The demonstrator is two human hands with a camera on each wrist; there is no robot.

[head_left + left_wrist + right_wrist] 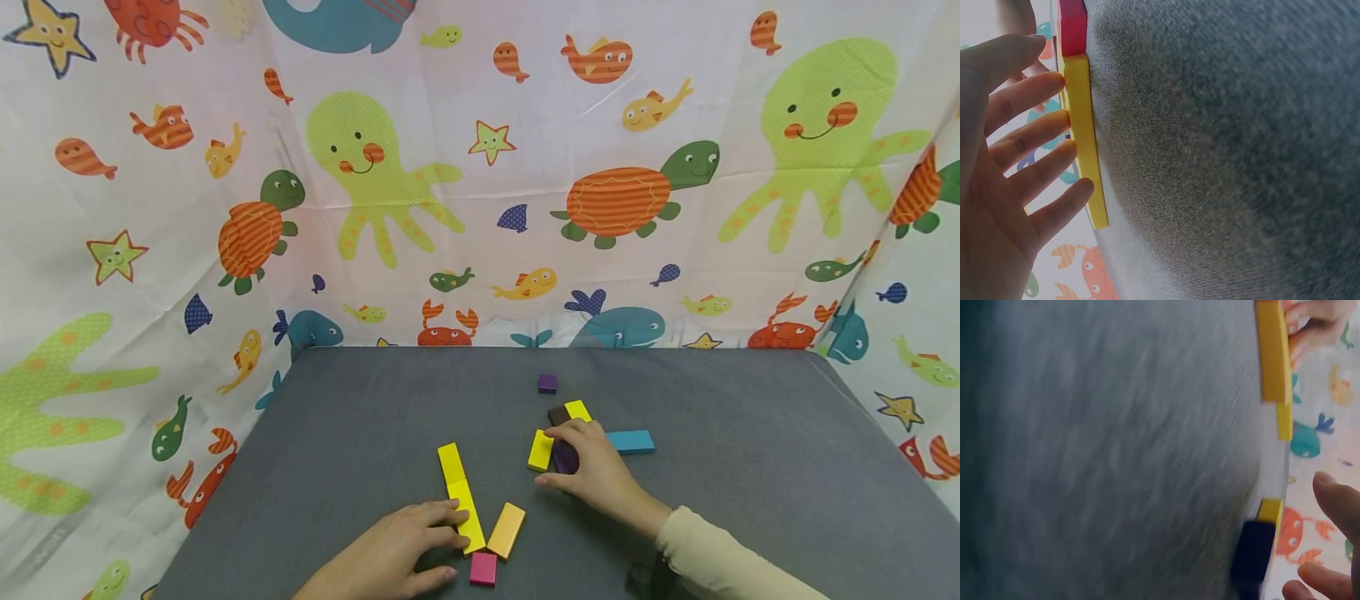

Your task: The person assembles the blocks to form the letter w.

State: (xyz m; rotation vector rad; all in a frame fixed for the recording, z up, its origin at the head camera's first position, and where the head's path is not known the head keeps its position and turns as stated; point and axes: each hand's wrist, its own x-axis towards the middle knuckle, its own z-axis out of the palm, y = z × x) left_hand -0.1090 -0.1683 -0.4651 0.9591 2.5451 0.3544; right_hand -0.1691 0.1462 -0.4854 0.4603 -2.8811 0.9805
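My left hand (397,546) touches the side of a yellow block (467,493) with outstretched fingertips. A second yellow block (451,463) continues that row away from me. A pink block (483,569) and an orange-yellow block (506,531) sit at its near end. My right hand (600,475) hovers around a dark purple block (564,457), thumb and fingers spread apart. In the right wrist view, a gap shows between those fingers and the dark block (1254,553). A short yellow block (540,451) stands left of it, close to the fingertips.
Beyond the right hand lie a dark brown block (558,415) and a yellow block (577,409). A blue block (632,442) extends to the right. Farther back is a small purple block (547,383). A sea-animal curtain (465,200) borders the grey table (360,417).
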